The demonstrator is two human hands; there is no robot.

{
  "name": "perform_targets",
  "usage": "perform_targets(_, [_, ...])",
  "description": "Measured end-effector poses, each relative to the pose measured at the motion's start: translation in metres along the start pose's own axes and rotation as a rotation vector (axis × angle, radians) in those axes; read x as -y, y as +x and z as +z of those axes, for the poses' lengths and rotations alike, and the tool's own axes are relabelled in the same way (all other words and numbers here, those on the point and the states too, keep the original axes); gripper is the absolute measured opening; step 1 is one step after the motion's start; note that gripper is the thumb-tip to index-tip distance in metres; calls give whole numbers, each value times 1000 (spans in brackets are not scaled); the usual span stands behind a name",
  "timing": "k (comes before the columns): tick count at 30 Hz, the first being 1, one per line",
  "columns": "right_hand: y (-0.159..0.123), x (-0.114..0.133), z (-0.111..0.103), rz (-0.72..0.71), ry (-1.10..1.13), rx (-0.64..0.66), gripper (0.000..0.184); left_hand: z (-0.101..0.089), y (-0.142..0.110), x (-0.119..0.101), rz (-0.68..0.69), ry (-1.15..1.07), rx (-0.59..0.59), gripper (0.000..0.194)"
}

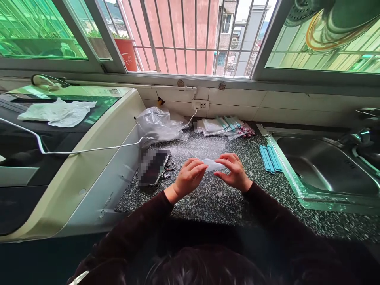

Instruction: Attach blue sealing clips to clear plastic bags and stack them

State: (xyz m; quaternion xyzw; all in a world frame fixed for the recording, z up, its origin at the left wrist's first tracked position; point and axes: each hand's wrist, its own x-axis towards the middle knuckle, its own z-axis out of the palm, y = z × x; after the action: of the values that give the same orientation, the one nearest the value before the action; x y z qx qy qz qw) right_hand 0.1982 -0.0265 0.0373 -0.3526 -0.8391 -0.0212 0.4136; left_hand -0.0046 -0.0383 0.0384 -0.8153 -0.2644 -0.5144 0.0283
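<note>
Over the speckled countertop, a small translucent plastic bag [212,164] spans the gap between my two hands. My left hand [190,177] pinches its left end with thumb and fingers pressed together. At the other end, my right hand [234,173] has the bag's edge at its fingers, the thumb held a little lower and apart. What the bag contains, if anything, cannot be made out. Farther back by the wall lies a pile of flat clear packets [212,126], some with blue or pink strips showing. Several blue plastic strips [270,158] lie to the right of my right hand.
A phone [154,166], partly blurred, lies left of my hands. Behind it sits a crumpled clear plastic bag [156,122]. A white cable [118,147] runs from the wall socket [200,105] across a large appliance [107,158]. To the right is a steel sink [314,170].
</note>
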Motion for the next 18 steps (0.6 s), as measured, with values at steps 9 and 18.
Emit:
perform_targets(9, [9, 9, -11, 89, 278, -106, 6, -5, 27, 0, 71, 49, -30, 29])
perform_targets(18, [-3, -8, -15, 358, 473, -257, 8, 11, 7, 23, -581, -564, 102, 78])
